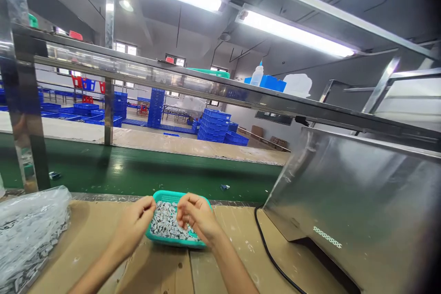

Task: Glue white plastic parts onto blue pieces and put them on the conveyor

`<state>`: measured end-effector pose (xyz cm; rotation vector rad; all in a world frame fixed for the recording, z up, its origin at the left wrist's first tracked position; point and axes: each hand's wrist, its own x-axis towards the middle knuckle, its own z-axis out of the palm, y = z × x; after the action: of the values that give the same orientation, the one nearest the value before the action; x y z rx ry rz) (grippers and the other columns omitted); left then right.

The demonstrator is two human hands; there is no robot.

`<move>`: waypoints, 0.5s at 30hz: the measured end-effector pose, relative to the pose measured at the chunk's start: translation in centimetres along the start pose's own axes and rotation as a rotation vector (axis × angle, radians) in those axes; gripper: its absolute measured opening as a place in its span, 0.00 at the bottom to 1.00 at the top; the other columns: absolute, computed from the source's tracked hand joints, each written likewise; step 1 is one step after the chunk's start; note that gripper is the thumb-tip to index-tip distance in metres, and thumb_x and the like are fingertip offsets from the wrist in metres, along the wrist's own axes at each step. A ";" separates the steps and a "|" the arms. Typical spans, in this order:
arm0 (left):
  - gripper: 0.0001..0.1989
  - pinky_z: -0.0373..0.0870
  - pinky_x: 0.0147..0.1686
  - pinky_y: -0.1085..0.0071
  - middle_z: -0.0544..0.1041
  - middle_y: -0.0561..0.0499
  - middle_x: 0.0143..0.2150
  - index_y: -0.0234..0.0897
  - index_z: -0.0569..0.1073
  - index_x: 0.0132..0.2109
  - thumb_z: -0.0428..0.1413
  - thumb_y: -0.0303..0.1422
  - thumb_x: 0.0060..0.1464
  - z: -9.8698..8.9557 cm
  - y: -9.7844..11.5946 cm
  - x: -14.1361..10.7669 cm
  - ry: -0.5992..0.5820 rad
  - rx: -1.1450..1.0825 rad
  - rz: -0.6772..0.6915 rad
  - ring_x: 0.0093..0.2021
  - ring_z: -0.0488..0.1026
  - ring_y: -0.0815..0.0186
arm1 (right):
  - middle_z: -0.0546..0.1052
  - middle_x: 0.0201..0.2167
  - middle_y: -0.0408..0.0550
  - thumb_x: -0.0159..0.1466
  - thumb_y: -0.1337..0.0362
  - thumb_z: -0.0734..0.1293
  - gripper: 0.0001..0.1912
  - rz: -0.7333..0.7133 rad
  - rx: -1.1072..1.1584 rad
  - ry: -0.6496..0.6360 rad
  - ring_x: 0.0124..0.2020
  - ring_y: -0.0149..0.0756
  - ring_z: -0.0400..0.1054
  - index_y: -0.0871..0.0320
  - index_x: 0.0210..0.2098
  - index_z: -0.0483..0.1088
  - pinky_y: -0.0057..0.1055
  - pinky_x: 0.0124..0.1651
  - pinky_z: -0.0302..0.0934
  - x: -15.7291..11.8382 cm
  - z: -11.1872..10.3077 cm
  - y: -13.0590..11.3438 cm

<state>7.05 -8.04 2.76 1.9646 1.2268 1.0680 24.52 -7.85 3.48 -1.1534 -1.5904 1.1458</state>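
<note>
A teal plastic basket (177,241) stands on the cardboard-covered bench in front of me. Many small grey-and-white pieces (167,223) lie heaped inside it. By the basket's left rim is my left hand (136,220), its thumb and fingers closed in a pinch; whatever they hold is too small to make out. My right hand (198,216) is over the right half of the basket with its fingers curled in towards the thumb. Anything between those fingertips is hidden. The two hands are apart, with some of the pieces showing between them.
A clear plastic bag (32,234) of similar pieces lies at the left. To the right stand a metal-sided machine (354,193) and a black cable (272,257). Beyond the bench runs a green conveyor belt (138,170) with small dark packets on it. A metal shelf (138,71) crosses above.
</note>
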 end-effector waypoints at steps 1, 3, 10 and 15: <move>0.10 0.53 0.25 0.74 0.54 0.55 0.21 0.38 0.49 0.22 0.35 0.36 0.47 -0.5 -1.2 0.5 0.020 0.097 -0.032 0.25 0.56 0.68 | 0.66 0.21 0.40 0.56 0.50 0.61 0.17 0.000 -0.093 0.022 0.21 0.28 0.62 0.59 0.30 0.61 0.27 0.24 0.57 0.6 -0.8 0.7; 0.11 0.52 0.25 0.73 0.54 0.55 0.20 0.38 0.47 0.21 0.34 0.35 0.49 -1.7 -3.6 1.7 0.004 0.219 -0.110 0.24 0.57 0.67 | 0.68 0.25 0.42 0.55 0.58 0.65 0.12 0.018 -0.295 0.023 0.29 0.31 0.65 0.61 0.32 0.65 0.33 0.35 0.60 1.6 -2.2 2.6; 0.11 0.61 0.30 0.70 0.64 0.55 0.23 0.33 0.63 0.32 0.42 0.34 0.57 -2.1 -6.3 10.3 -0.142 0.494 -0.173 0.25 0.63 0.69 | 0.71 0.38 0.47 0.59 0.65 0.64 0.06 0.100 -0.738 -0.095 0.44 0.37 0.64 0.63 0.33 0.68 0.42 0.49 0.56 1.9 -2.8 7.5; 0.14 0.66 0.41 0.61 0.69 0.47 0.42 0.32 0.64 0.48 0.48 0.34 0.56 8.4 -1.3 17.4 -0.337 0.605 0.022 0.41 0.68 0.64 | 0.72 0.33 0.45 0.59 0.66 0.64 0.05 0.047 -0.759 -0.054 0.39 0.35 0.66 0.62 0.29 0.68 0.38 0.43 0.60 1.5 -2.9 8.7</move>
<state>18.17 7.83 3.06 2.4759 1.4417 0.3540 28.73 -4.45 -4.06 -1.6427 -2.1302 0.5917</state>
